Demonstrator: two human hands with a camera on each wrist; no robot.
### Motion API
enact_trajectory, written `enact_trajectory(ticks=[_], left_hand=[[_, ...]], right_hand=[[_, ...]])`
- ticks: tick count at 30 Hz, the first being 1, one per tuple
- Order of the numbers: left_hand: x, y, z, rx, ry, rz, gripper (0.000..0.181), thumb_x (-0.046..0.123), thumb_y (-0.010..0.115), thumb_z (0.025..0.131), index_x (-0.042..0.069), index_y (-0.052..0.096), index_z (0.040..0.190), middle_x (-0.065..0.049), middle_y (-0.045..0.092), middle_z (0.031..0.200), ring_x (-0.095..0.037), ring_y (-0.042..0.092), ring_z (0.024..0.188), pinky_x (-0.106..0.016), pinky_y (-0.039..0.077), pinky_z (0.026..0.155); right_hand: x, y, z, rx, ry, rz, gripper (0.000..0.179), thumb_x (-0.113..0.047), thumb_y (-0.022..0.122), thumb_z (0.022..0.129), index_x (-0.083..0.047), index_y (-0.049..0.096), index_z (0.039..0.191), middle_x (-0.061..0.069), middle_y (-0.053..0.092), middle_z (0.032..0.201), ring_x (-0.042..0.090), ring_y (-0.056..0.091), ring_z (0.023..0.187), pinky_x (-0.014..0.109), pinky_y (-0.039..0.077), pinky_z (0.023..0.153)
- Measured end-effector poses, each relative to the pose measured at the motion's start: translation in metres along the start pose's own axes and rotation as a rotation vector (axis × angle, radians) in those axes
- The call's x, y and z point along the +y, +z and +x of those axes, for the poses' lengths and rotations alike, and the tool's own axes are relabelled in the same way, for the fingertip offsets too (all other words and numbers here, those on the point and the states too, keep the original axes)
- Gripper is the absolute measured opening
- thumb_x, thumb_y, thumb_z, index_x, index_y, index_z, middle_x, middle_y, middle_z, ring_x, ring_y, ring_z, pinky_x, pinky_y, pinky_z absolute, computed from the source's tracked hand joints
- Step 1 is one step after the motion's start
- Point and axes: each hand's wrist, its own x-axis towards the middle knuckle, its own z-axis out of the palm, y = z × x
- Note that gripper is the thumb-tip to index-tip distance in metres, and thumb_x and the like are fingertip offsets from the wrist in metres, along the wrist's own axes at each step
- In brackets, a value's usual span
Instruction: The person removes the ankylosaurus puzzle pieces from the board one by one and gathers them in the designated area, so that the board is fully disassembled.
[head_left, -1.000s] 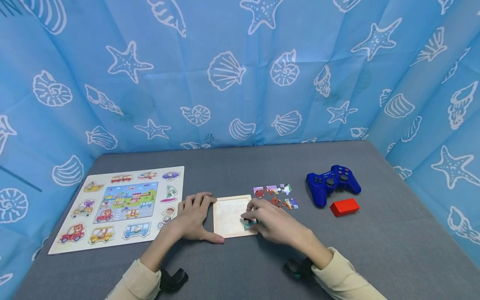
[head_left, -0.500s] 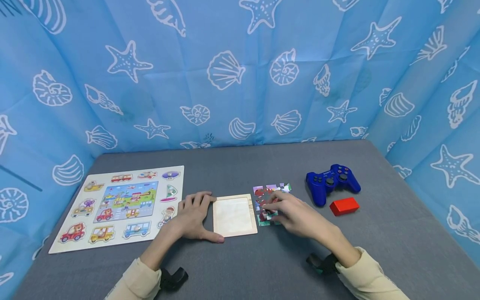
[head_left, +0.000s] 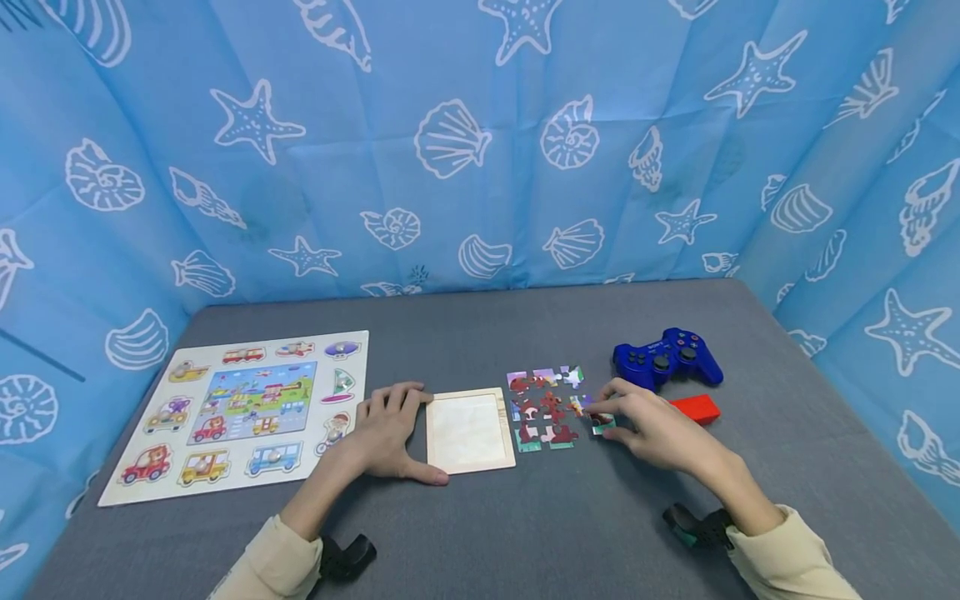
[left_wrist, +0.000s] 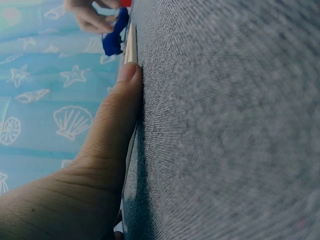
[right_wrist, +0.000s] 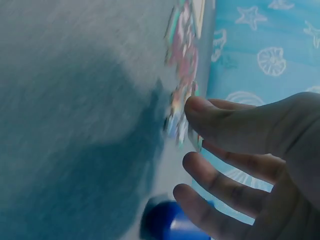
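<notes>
My right hand (head_left: 656, 429) pinches a jigsaw piece (head_left: 602, 422) with green and dark colours between thumb and fingers, just right of the other pieces. In the right wrist view its edge shows at the thumb tip, with the remaining fingers spread. Several jigsaw pieces (head_left: 551, 407) lie loosely grouped in rows on the table, showing red, purple and green parts. To their left is a shallow square wooden frame (head_left: 468, 432) with a bare inside. My left hand (head_left: 392, 433) rests at its left side, thumb at the near corner and index finger at the far one.
A large peg puzzle board (head_left: 157, 417) with vehicle pictures lies at the left. To the right are a blue game controller (head_left: 663, 360) and a red block (head_left: 697, 409), partly behind the right hand. A blue shell-print curtain (head_left: 465, 217) borders the grey table.
My right hand has moved right, from over the wooden frame, across the pieces, to their right side. Pieces it covered now show, and a piece is pinched. The left hand has stayed put.
</notes>
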Motion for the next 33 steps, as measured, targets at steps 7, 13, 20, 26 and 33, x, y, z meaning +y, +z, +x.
enact_trajectory(ticks=[7,13,20,26,33], left_hand=[[0.001,-0.001,0.000,0.002,-0.007,-0.002,0.111,0.073,0.082,0.067,0.016,0.038,0.152,-0.014,0.027,0.164,-0.046,0.027,0.144,-0.065,0.028,0.107],[-0.002,0.003,0.000,0.022,0.009,-0.005,0.112,0.074,0.082,0.066,0.016,0.038,0.151,-0.015,0.028,0.163,-0.046,0.027,0.143,-0.065,0.028,0.106],[-0.005,0.005,0.001,0.037,0.012,-0.014,0.113,0.074,0.083,0.065,0.017,0.038,0.151,-0.014,0.028,0.164,-0.046,0.027,0.142,-0.065,0.026,0.107],[-0.005,0.004,0.001,0.036,0.011,-0.015,0.114,0.076,0.082,0.064,0.017,0.038,0.151,-0.014,0.028,0.163,-0.046,0.027,0.142,-0.066,0.026,0.106],[-0.005,0.008,0.001,0.047,0.008,-0.028,0.112,0.073,0.084,0.065,0.019,0.038,0.151,-0.012,0.028,0.164,-0.045,0.027,0.143,-0.065,0.026,0.107]], right_hand=[[0.007,0.002,-0.006,-0.034,0.017,0.011,0.029,-0.006,0.079,0.087,-0.010,0.077,0.115,-0.002,0.063,0.107,0.011,0.059,0.092,0.029,0.051,0.075],[0.001,0.007,-0.001,-0.061,-0.013,0.033,0.032,-0.007,0.078,0.088,-0.012,0.076,0.120,-0.001,0.064,0.108,0.011,0.058,0.091,0.026,0.049,0.073],[-0.002,0.011,0.003,-0.061,0.005,0.021,0.038,-0.010,0.080,0.087,-0.009,0.074,0.124,-0.001,0.063,0.104,0.007,0.052,0.082,0.022,0.042,0.066],[-0.003,0.013,0.004,-0.064,0.019,0.009,0.034,-0.009,0.079,0.088,-0.009,0.075,0.122,-0.005,0.057,0.092,0.005,0.043,0.075,0.020,0.035,0.062],[-0.003,0.014,0.005,-0.078,0.029,0.007,0.032,-0.009,0.078,0.088,-0.011,0.076,0.120,-0.006,0.056,0.089,0.005,0.042,0.074,0.020,0.035,0.062]])
